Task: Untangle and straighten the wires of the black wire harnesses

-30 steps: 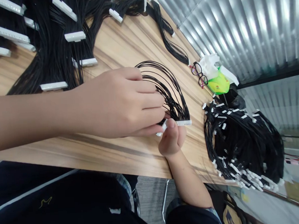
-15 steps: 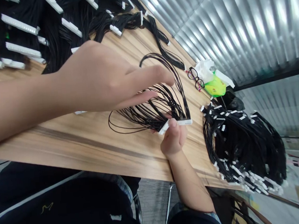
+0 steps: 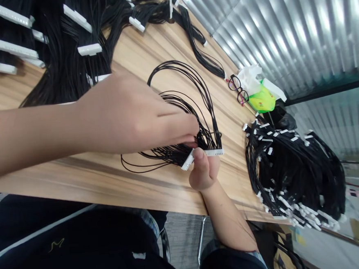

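I see a wooden table (image 3: 149, 50) from a head camera that is tilted steeply. A bundle of thin black wires (image 3: 179, 67) lies near the table's front edge, ending in a white connector (image 3: 214, 152). I place everything else from that connector.

The right hand (image 3: 204, 171) comes up from just below the connector. Its thumb presses on the connector's near end, and the fingers are curled closed underneath, gripping it. A second short white piece angles off beside the thumb, and I cannot tell whether it is a separate connector.

The left hand (image 3: 131, 113) reaches in from far to the connector's left on a long bare forearm. Its fingertips are closed in a narrow pinch on the wires just above and left of the connector.

From the connector the wires rise in a tall loop above it, while a few strands sag into a flat loop on the wood to its left.

To the connector's right, apart from it, sits a big heap of black harnesses (image 3: 292, 167) dotted with small white plugs. Above and to its right lie a pair of glasses (image 3: 238, 89) and a green packet (image 3: 261, 101) with white paper on it. Far up and to the left, more harnesses with long white strips (image 3: 10, 48) spread over the table. A corrugated metal wall (image 3: 298, 28) runs behind them. Dark clothing (image 3: 67, 249) fills the frame below the connector.
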The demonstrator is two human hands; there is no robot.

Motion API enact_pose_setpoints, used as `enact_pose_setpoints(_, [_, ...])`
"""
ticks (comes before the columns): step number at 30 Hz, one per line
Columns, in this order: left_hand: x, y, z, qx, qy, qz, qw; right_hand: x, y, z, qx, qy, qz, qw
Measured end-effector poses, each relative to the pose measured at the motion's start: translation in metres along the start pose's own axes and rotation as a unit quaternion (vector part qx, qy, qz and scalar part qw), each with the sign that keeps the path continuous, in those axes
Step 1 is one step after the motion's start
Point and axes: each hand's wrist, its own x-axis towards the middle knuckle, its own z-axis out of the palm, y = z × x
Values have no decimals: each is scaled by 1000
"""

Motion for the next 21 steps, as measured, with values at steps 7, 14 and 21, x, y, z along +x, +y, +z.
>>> enact_pose_setpoints(7, [0, 3, -3, 99, 74, 40, 992, -16, 13, 3, 0, 62, 62, 996])
enact_pose_setpoints(14, [-7, -1, -5, 87, 31, 144, 985, -11, 12, 4, 12, 50, 68, 996])
enact_pose_setpoints(21, [5, 0, 1, 41, -18, 96, 994, -15, 15, 7, 44, 46, 105, 992])
